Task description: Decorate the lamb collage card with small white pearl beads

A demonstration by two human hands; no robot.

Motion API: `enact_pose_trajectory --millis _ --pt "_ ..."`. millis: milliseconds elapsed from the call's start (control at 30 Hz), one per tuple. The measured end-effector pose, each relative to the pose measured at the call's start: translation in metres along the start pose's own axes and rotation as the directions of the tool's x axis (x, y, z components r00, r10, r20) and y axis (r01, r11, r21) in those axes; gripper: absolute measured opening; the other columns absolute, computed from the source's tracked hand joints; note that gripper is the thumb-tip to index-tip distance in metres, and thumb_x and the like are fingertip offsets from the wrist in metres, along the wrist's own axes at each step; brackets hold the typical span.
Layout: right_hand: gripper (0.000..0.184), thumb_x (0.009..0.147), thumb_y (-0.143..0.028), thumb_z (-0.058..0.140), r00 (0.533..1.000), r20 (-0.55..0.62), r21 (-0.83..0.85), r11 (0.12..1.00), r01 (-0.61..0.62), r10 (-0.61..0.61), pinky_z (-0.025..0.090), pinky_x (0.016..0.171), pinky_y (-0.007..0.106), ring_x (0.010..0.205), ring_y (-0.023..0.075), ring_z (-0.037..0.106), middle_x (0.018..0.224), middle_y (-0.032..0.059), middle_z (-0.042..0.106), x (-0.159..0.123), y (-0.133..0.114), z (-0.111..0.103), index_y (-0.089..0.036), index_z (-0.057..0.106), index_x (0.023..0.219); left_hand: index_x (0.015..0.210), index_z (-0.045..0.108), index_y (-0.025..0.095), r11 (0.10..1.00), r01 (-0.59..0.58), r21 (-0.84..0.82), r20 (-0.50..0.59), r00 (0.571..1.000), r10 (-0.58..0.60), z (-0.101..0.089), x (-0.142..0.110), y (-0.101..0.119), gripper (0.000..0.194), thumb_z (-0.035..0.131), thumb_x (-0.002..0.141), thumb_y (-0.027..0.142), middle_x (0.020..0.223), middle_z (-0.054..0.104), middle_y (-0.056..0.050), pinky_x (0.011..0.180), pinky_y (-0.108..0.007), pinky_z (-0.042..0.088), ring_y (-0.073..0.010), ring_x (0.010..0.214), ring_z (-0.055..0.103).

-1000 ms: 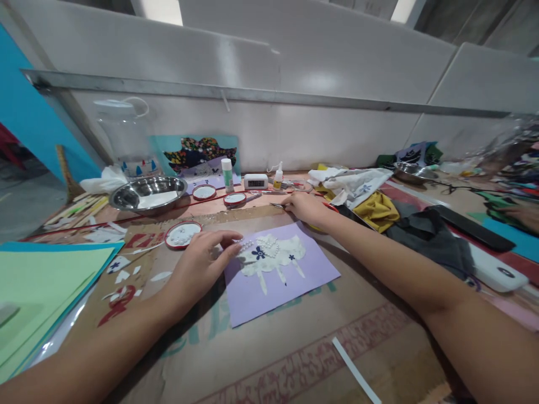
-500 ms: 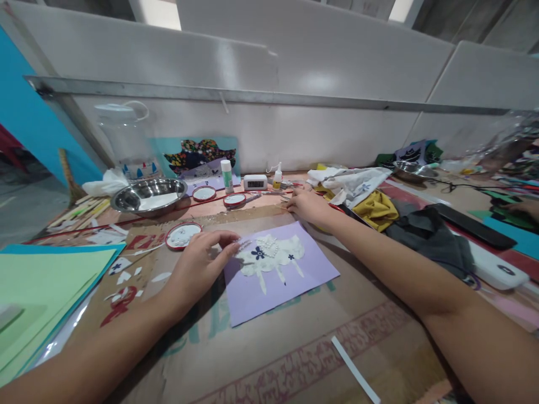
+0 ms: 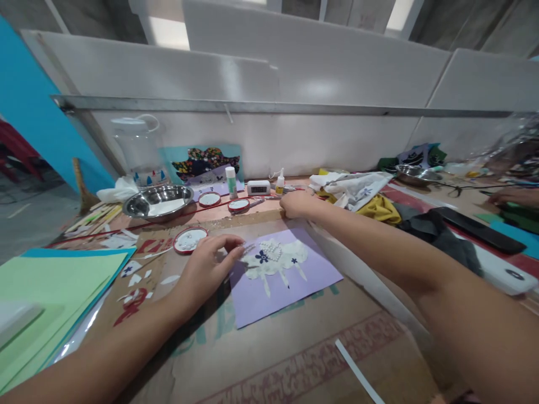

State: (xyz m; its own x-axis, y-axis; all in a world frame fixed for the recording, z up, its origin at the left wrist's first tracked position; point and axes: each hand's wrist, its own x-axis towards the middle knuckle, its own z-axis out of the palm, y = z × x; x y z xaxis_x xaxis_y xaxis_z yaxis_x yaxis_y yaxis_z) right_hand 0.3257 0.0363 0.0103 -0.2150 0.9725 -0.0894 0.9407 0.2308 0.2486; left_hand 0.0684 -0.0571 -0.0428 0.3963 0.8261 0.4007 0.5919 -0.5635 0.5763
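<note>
A purple sheet [image 3: 290,283] lies on the cardboard in front of me, with a white cloud-like cutout [image 3: 290,253] stuck on it. The cutout carries dark blue flowers and a loop of pearl beads. My left hand [image 3: 206,268] rests at the sheet's left edge, thumb and forefinger pinched on a short strand of beads [image 3: 249,247] that reaches toward the cutout. My right hand [image 3: 296,203] lies farther back, past the sheet's top edge, curled into a fist. What it holds is hidden. A small glue bottle [image 3: 279,183] stands just behind it.
Behind my left hand are a red-rimmed lid of beads [image 3: 190,239], a steel bowl [image 3: 158,200], a glue stick [image 3: 231,180] and a white clock [image 3: 257,187]. Green paper sheets [image 3: 50,292] lie left; a cloth pile [image 3: 356,189] lies right. Another person's hand [image 3: 511,196] works far right.
My right hand has drawn slightly left and curled tighter, so the metal tip seen in it earlier no longer shows. My left hand keeps its pinch at the sheet's edge.
</note>
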Motion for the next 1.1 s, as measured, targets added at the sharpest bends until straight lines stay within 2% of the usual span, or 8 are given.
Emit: enact_pose_trajectory --millis 100,200,267,367,433,500,667,1100 --pt "0.020 0.084 -0.022 0.055 0.992 -0.123 0.084 0.996 0.014 -0.004 0.041 0.064 0.027 0.078 0.0209 0.064 0.088 0.0121 0.073 -0.022 -0.006 -0.004 -0.013 0.070 0.092 0.093 0.070 0.022 0.999 0.025 -0.036 -0.010 1.000 -0.025 0.000 0.001 0.001 0.026 0.055 0.091 0.043 0.094 0.075 -0.004 0.090 -0.040 0.049 -0.0236 0.092 0.067" --pt "0.036 0.097 -0.020 0.031 0.957 -0.286 0.184 0.978 0.098 -0.042 0.037 0.064 0.025 0.075 0.0149 0.059 0.082 0.0070 0.068 -0.056 -0.026 -0.002 -0.015 0.065 0.088 0.092 0.068 0.022 0.993 0.044 -0.108 -0.003 0.999 -0.045 -0.001 0.002 0.003 0.024 0.055 0.091 0.042 0.091 0.074 -0.003 0.084 -0.035 0.052 -0.0215 0.088 0.068" --pt "0.038 0.098 -0.028 0.036 0.858 -0.507 0.407 0.855 0.321 -0.081 0.037 0.061 0.024 0.064 0.0124 0.054 0.069 0.0034 0.063 -0.078 -0.040 0.005 -0.015 0.061 0.073 0.091 0.067 0.021 0.985 0.076 -0.152 0.011 0.997 -0.075 -0.002 0.003 0.005 0.023 0.055 0.091 0.040 0.089 0.074 -0.003 0.078 -0.032 0.053 -0.0204 0.084 0.068" --pt "0.026 0.098 -0.027 0.046 0.779 -0.613 0.558 0.626 0.545 -0.132 0.040 0.062 0.022 0.063 0.0111 0.058 0.068 0.0003 0.066 -0.099 -0.056 0.022 -0.016 0.068 0.088 0.088 0.066 0.021 0.982 0.107 -0.158 0.026 0.994 -0.105 -0.004 0.003 0.008 0.022 0.055 0.090 0.040 0.084 0.072 -0.002 0.071 -0.029 0.054 -0.0188 0.078 0.066" --pt "0.023 0.097 -0.020 0.047 0.734 -0.663 0.559 0.556 0.615 -0.145 0.043 0.064 0.022 0.064 0.0109 0.060 0.074 0.0000 0.069 -0.104 -0.062 0.034 -0.017 0.066 0.110 0.087 0.066 0.021 0.986 0.106 -0.131 0.021 0.994 -0.104 -0.004 0.002 0.010 0.021 0.055 0.090 0.039 0.082 0.071 -0.001 0.073 -0.029 0.054 -0.0180 0.077 0.066" --pt "0.026 0.096 -0.017 0.047 0.705 -0.694 0.542 0.538 0.646 -0.146 0.045 0.063 0.022 0.063 0.0104 0.060 0.081 0.0010 0.072 -0.104 -0.066 0.043 -0.018 0.061 0.118 0.086 0.066 0.021 0.988 0.102 -0.117 0.020 0.995 -0.101 -0.004 0.001 0.011 0.020 0.056 0.090 0.038 0.082 0.071 0.000 0.076 -0.029 0.055 -0.0179 0.078 0.065" --pt "0.019 0.094 -0.014 0.048 0.649 -0.747 0.489 0.542 0.683 -0.145 0.046 0.061 0.022 0.065 0.0108 0.060 0.087 0.0028 0.073 -0.104 -0.067 0.048 -0.018 0.064 0.103 0.086 0.068 0.023 0.984 0.108 -0.138 0.032 0.994 -0.105 -0.003 -0.001 0.016 0.018 0.058 0.087 0.038 0.084 0.073 -0.001 0.078 -0.031 0.056 -0.0193 0.080 0.066" --pt "0.018 0.094 -0.017 0.051 0.724 -0.684 0.583 0.531 0.615 -0.088 0.048 0.062 0.022 0.065 0.0104 0.062 0.090 0.0025 0.074 -0.104 -0.068 0.048 -0.018 0.065 0.104 0.087 0.072 0.024 0.965 0.182 -0.189 0.043 0.983 -0.177 -0.005 -0.004 0.021 0.019 0.061 0.085 0.040 0.081 0.074 0.000 0.080 -0.035 0.058 -0.0224 0.082 0.070"
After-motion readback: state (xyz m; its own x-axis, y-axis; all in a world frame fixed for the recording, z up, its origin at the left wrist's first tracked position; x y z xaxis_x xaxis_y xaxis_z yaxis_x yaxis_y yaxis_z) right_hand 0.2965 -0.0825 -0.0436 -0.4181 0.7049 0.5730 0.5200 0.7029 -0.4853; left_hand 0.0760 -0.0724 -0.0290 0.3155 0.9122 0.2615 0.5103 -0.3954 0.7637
